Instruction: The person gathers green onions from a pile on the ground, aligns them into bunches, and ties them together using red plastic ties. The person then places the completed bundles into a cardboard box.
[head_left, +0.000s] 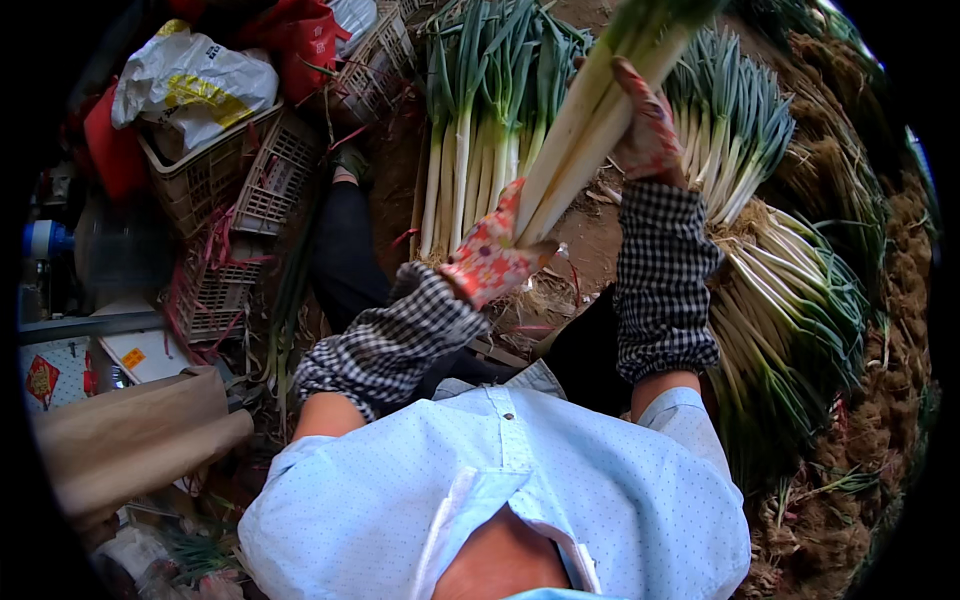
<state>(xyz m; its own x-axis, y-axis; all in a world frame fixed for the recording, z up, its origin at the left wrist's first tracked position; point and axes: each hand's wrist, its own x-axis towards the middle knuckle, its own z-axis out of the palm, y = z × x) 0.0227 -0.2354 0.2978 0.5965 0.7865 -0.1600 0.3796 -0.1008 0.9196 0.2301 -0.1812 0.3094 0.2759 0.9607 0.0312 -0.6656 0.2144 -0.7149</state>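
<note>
A bundle of thick green onion stalks (581, 146) slants up and to the right in front of me, its white ends low and its green part at the picture's top. My left hand (495, 255), in a red flowered glove, cups the white ends. Higher up the stalks, my right hand (646, 124), gloved as well, is closed around their right side; some of its fingers are hidden behind them. Left of the bundle, on the ground, lies a row of long green onions (480, 165) with their leaves pointing away. More green onions (731, 135) lie beyond my right hand.
Plastic crates (206, 176) stand at the left, one topped by a white and yellow plastic bag (202, 82). Pink twine (217, 247) hangs over them. At the right are heaped green onions (787, 300) and a long pile with brown roots (885, 420). Brown paper (142, 435) lies lower left.
</note>
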